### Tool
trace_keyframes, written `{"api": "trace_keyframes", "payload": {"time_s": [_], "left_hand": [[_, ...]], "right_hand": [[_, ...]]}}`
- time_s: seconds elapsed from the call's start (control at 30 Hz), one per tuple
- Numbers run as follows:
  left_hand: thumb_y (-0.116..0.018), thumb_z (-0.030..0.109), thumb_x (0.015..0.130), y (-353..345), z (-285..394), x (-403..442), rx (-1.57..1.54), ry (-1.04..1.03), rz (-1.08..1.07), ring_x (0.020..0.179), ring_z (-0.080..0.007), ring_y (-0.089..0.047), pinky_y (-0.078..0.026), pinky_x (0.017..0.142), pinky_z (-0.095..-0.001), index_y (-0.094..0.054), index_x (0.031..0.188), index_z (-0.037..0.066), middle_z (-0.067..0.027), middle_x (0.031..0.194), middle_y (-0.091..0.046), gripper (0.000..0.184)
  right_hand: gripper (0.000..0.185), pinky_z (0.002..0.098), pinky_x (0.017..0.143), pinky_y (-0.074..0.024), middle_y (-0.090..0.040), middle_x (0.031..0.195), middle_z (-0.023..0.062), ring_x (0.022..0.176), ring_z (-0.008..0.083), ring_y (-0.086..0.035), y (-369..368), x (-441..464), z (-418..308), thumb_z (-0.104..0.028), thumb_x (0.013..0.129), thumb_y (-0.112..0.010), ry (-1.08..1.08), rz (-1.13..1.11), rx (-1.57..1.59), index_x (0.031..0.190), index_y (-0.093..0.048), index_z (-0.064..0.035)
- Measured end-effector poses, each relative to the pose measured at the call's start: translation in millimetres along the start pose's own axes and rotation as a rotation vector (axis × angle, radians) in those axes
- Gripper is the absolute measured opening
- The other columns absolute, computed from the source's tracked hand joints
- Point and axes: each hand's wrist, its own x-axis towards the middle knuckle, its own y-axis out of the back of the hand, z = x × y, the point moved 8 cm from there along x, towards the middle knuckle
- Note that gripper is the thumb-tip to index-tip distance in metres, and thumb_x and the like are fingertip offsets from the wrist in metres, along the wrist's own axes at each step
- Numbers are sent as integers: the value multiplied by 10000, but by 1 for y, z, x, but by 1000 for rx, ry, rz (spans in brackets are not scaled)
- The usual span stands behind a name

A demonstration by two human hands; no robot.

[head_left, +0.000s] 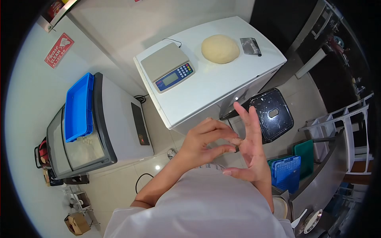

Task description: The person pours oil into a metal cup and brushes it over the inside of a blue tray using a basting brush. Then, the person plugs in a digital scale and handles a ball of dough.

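My left hand (206,142) is in front of my chest, its thumb and fingers curled in a pinch beside my right hand (253,148). Between the left fingertips is a small skin-toned or dough-coloured bit, perhaps a bent finger of the right hand; I cannot tell which. The right hand is raised, with two fingers stretched upward and the thumb held apart. Beyond both hands, a large round lump of dough (220,49) rests on a white chest top (202,95). A digital scale (168,67) stands to its left, and a dough scraper (250,46) lies to its right.
A black stool (272,115) stands near the chest's right front corner. At left, a blue tray (78,107) sits on a glass-topped freezer (123,127). Blue crates (286,173) and a steel counter (323,178) are at lower right, beside a white rack (349,135).
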Motion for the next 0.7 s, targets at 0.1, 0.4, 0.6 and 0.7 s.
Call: {"api": "trace_keyframes", "payload": {"time_s": [0.1,0.4,0.6,0.7], "left_hand": [[-743,16,665,-1,5,0,76,-81,3,725,-170,-580,-470,635,-270,-713,833,100,-11,819,-634,190],[-758,23,647,-9,1,0,76,-148,121,716,-180,-570,-485,703,-301,-713,811,99,-21,768,-622,186],[-743,29,671,-15,-2,-4,56,-172,189,715,-204,-560,-474,773,-357,-697,786,92,-21,750,-607,139],[-717,46,705,-17,-2,-10,65,-207,217,714,-200,-548,-471,795,-370,-687,779,84,-26,738,-585,89]], "right_hand": [[1265,430,1025,-299,-48,1518,198,1325,267,-277,3,-1,2,-67,531,-818,-9,15,77,1486,5,-169],[1267,488,1086,-165,-22,1520,200,1406,275,-91,10,0,4,-98,544,-826,-13,20,88,1483,22,-148],[1261,497,1100,-101,-4,1523,193,1409,291,-91,11,-3,8,-85,550,-813,-35,31,103,1481,35,-152],[1263,498,1105,-66,7,1524,188,1407,302,-106,10,-5,9,-70,553,-804,-33,13,56,1479,51,-155]]}}
